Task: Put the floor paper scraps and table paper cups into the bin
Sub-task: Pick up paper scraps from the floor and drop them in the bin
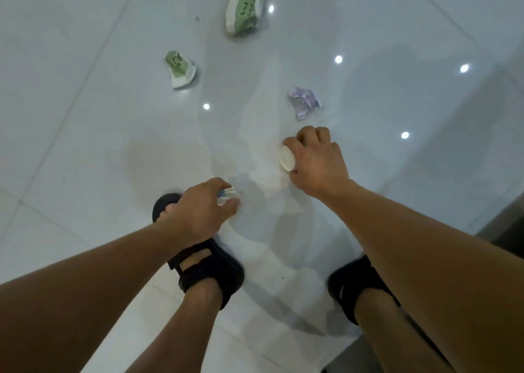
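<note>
Gripping blue-white scrap [226, 195], left hand [201, 211]; white scrap [286, 158], right hand [317, 160].

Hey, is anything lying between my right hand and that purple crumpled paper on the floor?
Nothing visible does. Only bare floor separates the right hand from the purple crumpled paper. The larger green shoe and smaller green shoe lie farther off to the left. That hand grips a white object, though.

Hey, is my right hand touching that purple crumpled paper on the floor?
Apart. The head view shows a strip of bare floor between the right hand, which grips a white scrap, and the purple crumpled paper.
</note>
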